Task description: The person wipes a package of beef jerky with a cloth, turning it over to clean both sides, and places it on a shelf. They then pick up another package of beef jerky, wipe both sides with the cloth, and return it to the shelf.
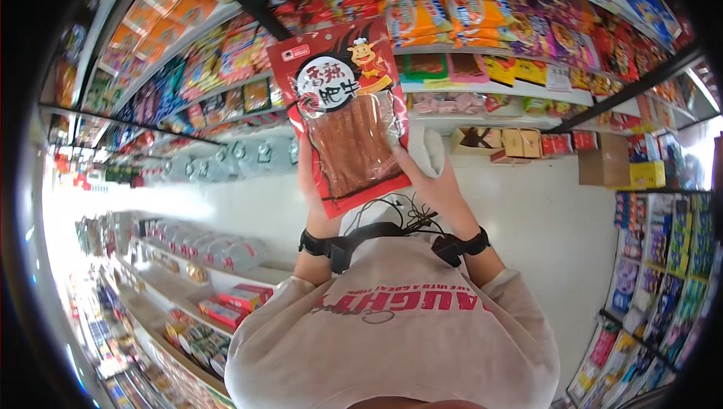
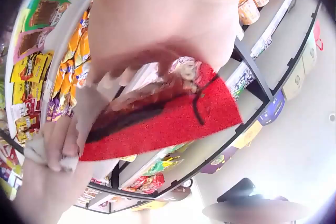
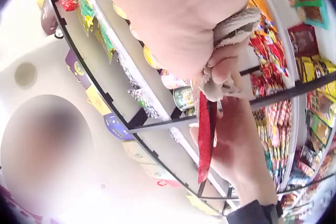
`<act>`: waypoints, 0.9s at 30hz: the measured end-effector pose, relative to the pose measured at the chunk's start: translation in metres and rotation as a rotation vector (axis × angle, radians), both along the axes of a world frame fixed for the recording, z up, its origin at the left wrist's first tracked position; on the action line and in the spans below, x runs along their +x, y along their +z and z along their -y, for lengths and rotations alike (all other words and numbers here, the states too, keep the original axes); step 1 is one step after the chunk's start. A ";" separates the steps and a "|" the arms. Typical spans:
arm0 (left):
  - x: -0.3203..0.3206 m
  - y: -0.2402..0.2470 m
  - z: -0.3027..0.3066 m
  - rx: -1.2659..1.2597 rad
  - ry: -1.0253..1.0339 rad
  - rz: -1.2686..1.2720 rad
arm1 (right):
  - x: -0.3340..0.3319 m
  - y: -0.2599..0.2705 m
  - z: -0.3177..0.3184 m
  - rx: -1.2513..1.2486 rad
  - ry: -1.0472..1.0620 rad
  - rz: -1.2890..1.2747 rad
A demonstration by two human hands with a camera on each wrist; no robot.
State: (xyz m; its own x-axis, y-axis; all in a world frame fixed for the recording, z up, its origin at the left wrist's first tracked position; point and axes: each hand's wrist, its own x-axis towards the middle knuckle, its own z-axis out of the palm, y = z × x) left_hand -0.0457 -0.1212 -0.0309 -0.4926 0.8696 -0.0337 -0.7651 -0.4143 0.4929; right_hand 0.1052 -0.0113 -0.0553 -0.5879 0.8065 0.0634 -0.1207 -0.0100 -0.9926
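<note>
In a shop aisle (image 1: 527, 190), I hold up a flat red plastic packet (image 1: 343, 115), brown strips (image 1: 350, 145) showing through its clear front below a cartoon cow (image 1: 364, 59), at 12 o'clock before me, printed face my way, top tipped toward 11. My hands are apart, both clamped on it: the left hand (image 1: 308, 183) grips the edge near its 8 o'clock, the right hand (image 1: 439, 189) pinches it at 4, with a crumpled off-white wrap (image 1: 427, 153), cloth or paper I cannot tell, bunched there too. Beyond, white shelving (image 1: 538, 94) carries glossy orange snack bags (image 1: 418, 17) between 12 and 1; clear plastic jugs (image 1: 256, 154) line up at 10, a plain brown cardboard carton (image 1: 602, 159) stands at 2. The step in hand appears to be a look at the packet's front; the next move, I judge, calls for a steady two-sided grip.
</note>
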 end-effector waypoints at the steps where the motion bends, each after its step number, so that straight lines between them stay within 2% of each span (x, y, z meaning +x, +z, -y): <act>1: 0.001 0.003 0.005 0.080 -0.028 0.029 | -0.001 -0.007 0.000 -0.008 -0.019 -0.015; 3: 0.011 0.010 0.009 0.232 -0.106 0.097 | -0.004 -0.018 -0.002 -0.022 -0.058 -0.045; 5: 0.016 0.018 0.016 0.191 -0.125 0.073 | -0.008 -0.023 -0.002 0.148 -0.225 -0.109; 8: 0.025 0.021 0.017 0.183 -0.168 0.087 | -0.008 -0.001 0.028 0.583 -0.131 0.044; 9: 0.024 0.016 0.015 0.104 -0.124 0.011 | -0.011 0.007 0.040 0.745 -0.095 0.096; 11: 0.017 -0.005 0.016 -0.049 -0.036 -0.147 | -0.019 0.003 0.065 0.885 0.015 0.160; 12: 0.006 -0.019 0.019 -0.183 -0.054 -0.136 | -0.024 0.002 0.078 0.951 0.077 0.194; 15: -0.011 -0.040 0.041 -0.221 0.131 -0.238 | -0.045 0.020 0.117 1.016 0.215 0.227; 18: -0.035 -0.046 0.077 -0.275 0.348 -0.332 | -0.086 0.022 0.140 1.020 0.204 0.169; 20: -0.061 -0.039 0.101 -0.270 0.337 -0.312 | -0.115 0.027 0.153 1.012 0.169 0.167; 22: -0.083 -0.007 0.122 -0.217 0.162 -0.211 | -0.139 0.035 0.165 1.004 0.096 0.195; 25: -0.120 -0.024 0.139 -0.166 -0.103 -0.191 | -0.169 0.033 0.171 0.968 -0.100 0.260; 27: -0.126 -0.019 0.146 -0.186 -0.028 -0.183 | -0.180 0.022 0.181 0.900 -0.107 0.244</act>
State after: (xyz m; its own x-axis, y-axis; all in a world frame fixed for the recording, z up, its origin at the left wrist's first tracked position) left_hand -0.1722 -0.2675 -0.0495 -0.4809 0.8702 -0.1074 -0.6663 -0.2831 0.6898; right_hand -0.0748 -0.1920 -0.0328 -0.5925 0.5645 0.5747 0.1357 0.7732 -0.6195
